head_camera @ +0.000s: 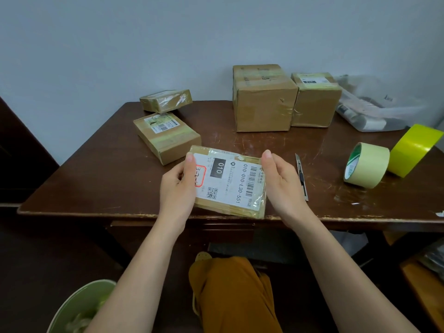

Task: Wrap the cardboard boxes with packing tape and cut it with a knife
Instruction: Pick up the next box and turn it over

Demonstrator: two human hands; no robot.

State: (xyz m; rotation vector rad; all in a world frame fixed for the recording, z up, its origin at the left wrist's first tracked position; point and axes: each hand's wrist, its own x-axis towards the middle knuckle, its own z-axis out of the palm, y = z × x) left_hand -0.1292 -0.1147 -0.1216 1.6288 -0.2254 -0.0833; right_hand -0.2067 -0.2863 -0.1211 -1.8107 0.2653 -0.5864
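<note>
A flat cardboard box (229, 182) with a white shipping label marked 010 is held over the front edge of the brown table (96, 169). My left hand (179, 186) grips its left side, thumb on the label. My right hand (281, 181) grips its right side, thumb along the top edge. A slim utility knife (302, 176) lies on the table just right of my right hand. Further right stand a pale yellow tape roll (366, 165) and a bright yellow tape roll (414, 150).
Two small taped boxes (167, 138) (165, 100) sit at the back left. Two larger boxes (263, 99) (316, 99) stand at the back against the wall, with a plastic bag (370, 109) beside them. A green bin (81, 306) is on the floor at the lower left.
</note>
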